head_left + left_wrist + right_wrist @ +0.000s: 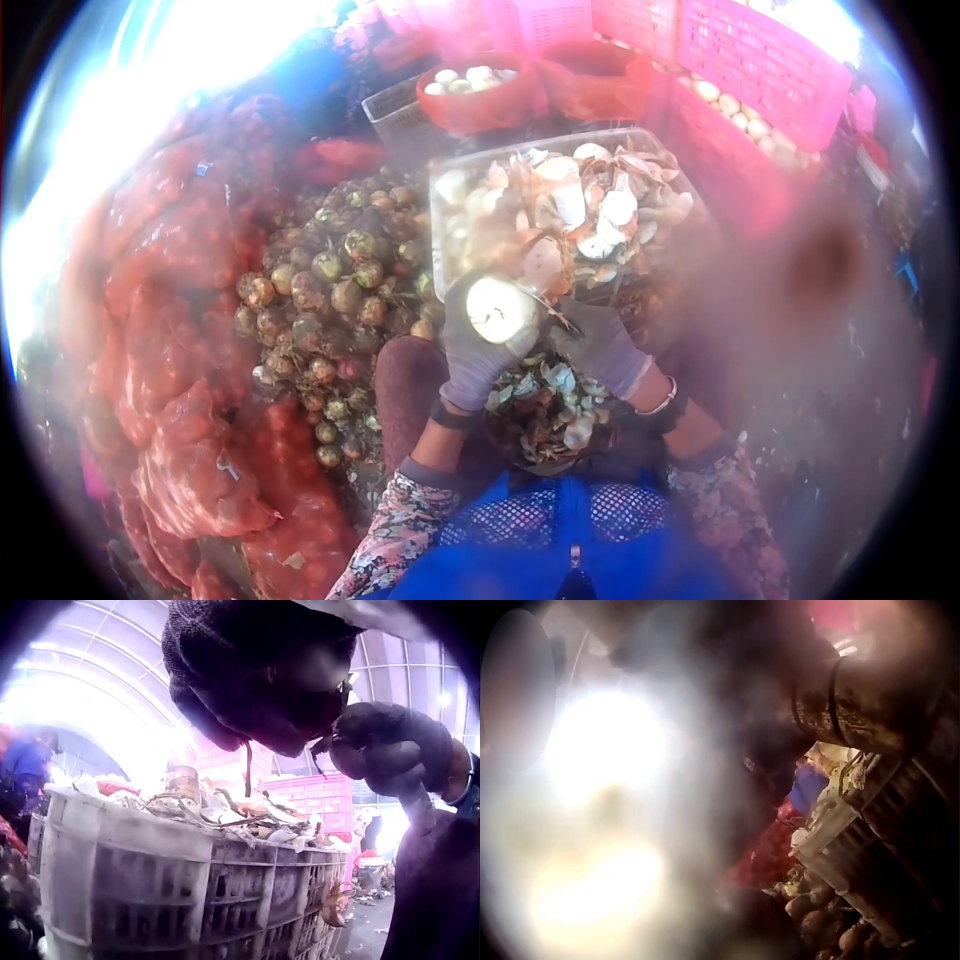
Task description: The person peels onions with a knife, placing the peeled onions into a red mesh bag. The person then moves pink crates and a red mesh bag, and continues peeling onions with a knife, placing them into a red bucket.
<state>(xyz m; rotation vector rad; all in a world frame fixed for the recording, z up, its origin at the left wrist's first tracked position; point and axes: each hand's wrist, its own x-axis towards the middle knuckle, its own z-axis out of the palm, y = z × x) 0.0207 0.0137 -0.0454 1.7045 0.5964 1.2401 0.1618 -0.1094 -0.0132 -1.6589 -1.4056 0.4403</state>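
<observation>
In the head view, my gloved left hand (472,358) grips a large peeled white onion (497,308) from below and the side. Close on its right is my gloved right hand (603,345), its fingers curled at dark, dry strands of onion skin (560,318). The left wrist view shows the right hand (386,746) pinching these dark strips beside the left hand (255,675). Both hands are above the near edge of a pale plastic crate (436,235), heaped with onion skins (640,180) and white onion pieces. Glare and blur hide much of the right wrist view.
Unpeeled onions (345,285) lie piled at the left, beside stacked red mesh sacks (170,380). Onion scraps (550,405) lie below my hands. Behind the crate stand a red bowl of white onions (470,105), another red bowl (595,90) and pink crates (765,70).
</observation>
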